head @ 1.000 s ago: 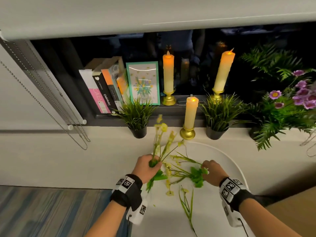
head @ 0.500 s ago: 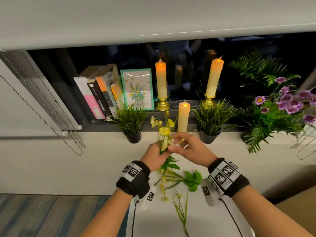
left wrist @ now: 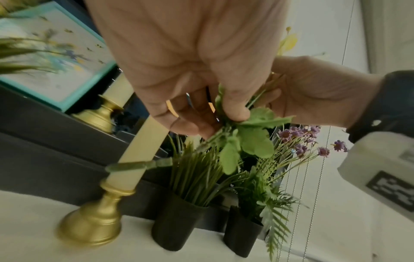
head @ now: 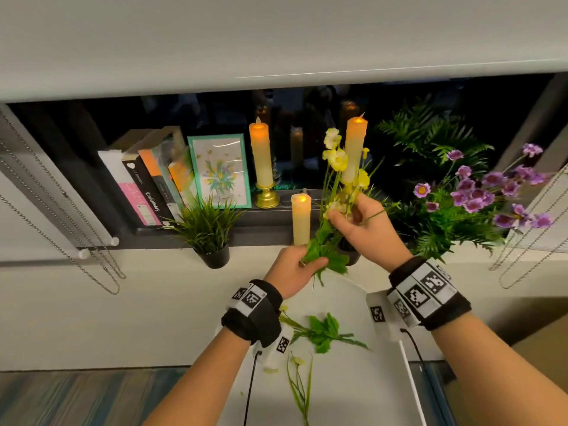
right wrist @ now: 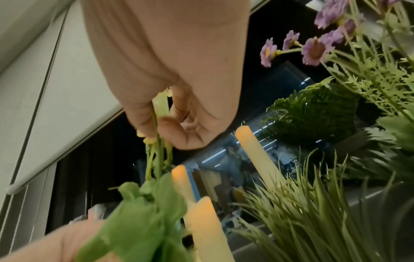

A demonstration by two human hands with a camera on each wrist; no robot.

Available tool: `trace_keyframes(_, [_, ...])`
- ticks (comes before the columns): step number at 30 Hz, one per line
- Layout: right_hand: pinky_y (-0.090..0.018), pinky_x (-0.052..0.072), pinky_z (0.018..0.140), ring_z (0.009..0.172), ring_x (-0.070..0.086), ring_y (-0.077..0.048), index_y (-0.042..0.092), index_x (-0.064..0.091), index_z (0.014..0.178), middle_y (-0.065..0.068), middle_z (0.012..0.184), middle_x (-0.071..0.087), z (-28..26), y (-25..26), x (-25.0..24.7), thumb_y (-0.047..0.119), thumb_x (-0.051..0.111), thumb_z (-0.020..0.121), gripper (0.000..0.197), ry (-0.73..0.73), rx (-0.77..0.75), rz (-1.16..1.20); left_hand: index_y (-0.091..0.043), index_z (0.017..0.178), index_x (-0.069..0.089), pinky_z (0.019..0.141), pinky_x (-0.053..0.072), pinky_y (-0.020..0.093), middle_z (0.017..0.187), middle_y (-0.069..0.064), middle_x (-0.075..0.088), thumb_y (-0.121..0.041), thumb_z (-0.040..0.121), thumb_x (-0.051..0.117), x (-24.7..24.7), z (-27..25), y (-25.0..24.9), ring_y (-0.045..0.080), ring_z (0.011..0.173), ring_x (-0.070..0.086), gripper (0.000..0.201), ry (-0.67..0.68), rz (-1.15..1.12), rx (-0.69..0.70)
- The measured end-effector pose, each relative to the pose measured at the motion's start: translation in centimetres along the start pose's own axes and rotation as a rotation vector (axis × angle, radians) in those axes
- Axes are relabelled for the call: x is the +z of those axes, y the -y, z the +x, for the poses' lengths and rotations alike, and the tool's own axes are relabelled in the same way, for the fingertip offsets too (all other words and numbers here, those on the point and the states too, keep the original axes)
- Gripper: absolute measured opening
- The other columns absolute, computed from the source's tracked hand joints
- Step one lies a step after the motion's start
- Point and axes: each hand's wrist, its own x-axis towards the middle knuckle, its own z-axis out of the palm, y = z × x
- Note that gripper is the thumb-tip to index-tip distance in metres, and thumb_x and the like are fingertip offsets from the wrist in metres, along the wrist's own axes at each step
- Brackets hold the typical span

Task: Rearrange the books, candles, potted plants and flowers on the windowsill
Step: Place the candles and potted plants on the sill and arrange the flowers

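Since half a second ago both hands have lifted the yellow flower sprig (head: 338,179) higher and to the right, so its blooms now stand in front of the tall right candle (head: 355,146) instead of the short candle (head: 300,218). The left hand (head: 293,273) grips the leafy lower stems, fingers and thumb curled round them. The right hand (head: 364,224) pinches the stems higher up, just under the blooms.

Left of the left hand stand a potted grass (head: 207,226), a framed flower picture (head: 219,170), another tall candle (head: 261,159) and leaning books (head: 147,186). Right of the right hand spread purple flowers (head: 479,192) with fern fronds. Below the wrists, loose cut stems (head: 322,333) lie on a white table (head: 353,395).

The right hand hides a second potted grass (left wrist: 192,177) from the head view; the left wrist view shows it in a black pot, beside the short candle's gold holder (left wrist: 91,223). The right wrist view shows the thumb and fingers (right wrist: 143,120) closed on thin green stems.
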Motion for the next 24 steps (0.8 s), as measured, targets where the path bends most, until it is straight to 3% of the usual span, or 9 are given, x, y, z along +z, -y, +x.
trace_keyframes(2, [-0.035, 0.056, 0.066, 0.069, 0.061, -0.019, 0.021, 0.061, 0.093, -0.002, 0.083, 0.065, 0.4, 0.6, -1.1, 0.025, 0.069, 0.084, 0.013, 0.140, 0.008, -0.028, -0.010, 0.095, 0.068, 0.079, 0.050, 0.026, 0.092, -0.003, 0.070, -0.020, 0.091, 0.061, 0.6, 1.0, -1.2, 0.005, 0.086, 0.064, 0.013, -0.053, -0.032, 0.020])
trace_keyframes(3, [-0.036, 0.056, 0.069, 0.072, 0.062, -0.017, 0.022, 0.062, 0.095, 0.001, 0.086, 0.066, 0.5, 0.6, -1.6, 0.028, 0.071, 0.082, 0.017, 0.221, 0.022, -0.080, -0.011, 0.092, 0.067, 0.075, 0.048, 0.019, 0.085, -0.007, 0.068, -0.015, 0.090, 0.061, 0.7, 1.5, -1.9, -0.003, 0.081, 0.062, 0.008, -0.077, -0.039, 0.045])
trace_keyframes(6, [-0.045, 0.054, 0.073, 0.076, 0.063, -0.025, 0.017, 0.066, 0.097, -0.004, 0.090, 0.067, 1.3, 0.6, -3.2, 0.025, 0.069, 0.083, 0.016, 0.248, -0.007, -0.187, -0.012, 0.087, 0.066, 0.066, 0.039, 0.004, 0.077, -0.011, 0.062, -0.011, 0.088, 0.063, 0.8, 3.0, -3.7, -0.011, 0.071, 0.056, 0.003, -0.122, -0.032, 0.133])
trace_keyframes(9, [-0.035, 0.054, 0.068, 0.070, 0.062, -0.017, 0.012, 0.064, 0.087, -0.007, 0.080, 0.066, 2.4, 1.5, -4.8, 0.012, 0.064, 0.087, 0.001, 0.143, -0.094, -0.126, -0.009, 0.097, 0.066, 0.063, 0.040, 0.009, 0.088, 0.003, 0.062, -0.022, 0.088, 0.065, 0.7, 4.3, -4.1, 0.003, 0.074, 0.056, 0.016, -0.202, 0.048, 0.150])
trace_keyframes(12, [-0.027, 0.056, 0.067, 0.069, 0.065, -0.019, 0.003, 0.063, 0.093, -0.015, 0.084, 0.067, 3.6, 1.6, -5.9, 0.006, 0.063, 0.087, 0.006, 0.048, -0.078, -0.156, -0.014, 0.112, 0.062, 0.072, 0.045, 0.015, 0.107, -0.002, 0.055, -0.028, 0.086, 0.067, 0.9, 5.2, -3.1, 0.007, 0.087, 0.053, 0.030, -0.242, 0.142, 0.097])
trace_keyframes(14, [-0.034, 0.057, 0.073, 0.073, 0.066, -0.024, 0.003, 0.063, 0.091, -0.014, 0.085, 0.068, 4.3, 1.3, -6.3, 0.000, 0.062, 0.086, 0.006, 0.035, -0.090, -0.223, -0.015, 0.121, 0.058, 0.093, 0.046, 0.027, 0.123, 0.001, 0.048, -0.025, 0.084, 0.069, 1.6, 5.7, -2.3, 0.013, 0.107, 0.049, 0.041, -0.239, 0.242, 0.098])
trace_keyframes(16, [-0.044, 0.056, 0.072, 0.072, 0.065, -0.026, 0.011, 0.061, 0.085, -0.009, 0.079, 0.065, 5.0, 0.9, -6.6, -0.001, 0.060, 0.084, 0.013, 0.005, -0.127, -0.281, -0.016, 0.129, 0.052, 0.105, 0.037, 0.030, 0.135, 0.003, 0.039, -0.023, 0.082, 0.069, 2.4, 6.0, -1.8, 0.017, 0.124, 0.040, 0.051, -0.244, 0.314, 0.103])
trace_keyframes(20, [-0.044, 0.056, 0.071, 0.070, 0.065, -0.026, 0.011, 0.063, 0.088, -0.010, 0.077, 0.065, 5.9, 0.2, -6.8, 0.003, 0.062, 0.084, 0.009, -0.053, -0.069, -0.425, -0.018, 0.135, 0.048, 0.109, 0.036, 0.036, 0.141, 0.003, 0.036, -0.021, 0.084, 0.066, 3.8, 6.8, -1.5, 0.020, 0.130, 0.036, 0.054, -0.133, 0.393, 0.081])
trace_keyframes(24, [-0.041, 0.053, 0.081, 0.086, 0.062, -0.033, 0.017, 0.063, 0.094, -0.013, 0.091, 0.064, 6.3, -0.4, -5.7, 0.008, 0.064, 0.085, 0.012, 0.003, 0.025, -0.571, -0.022, 0.137, 0.047, 0.103, 0.038, 0.042, 0.146, 0.004, 0.034, -0.026, 0.084, 0.064, 4.9, 7.7, -1.4, 0.028, 0.125, 0.037, 0.056, 0.014, 0.583, 0.090])
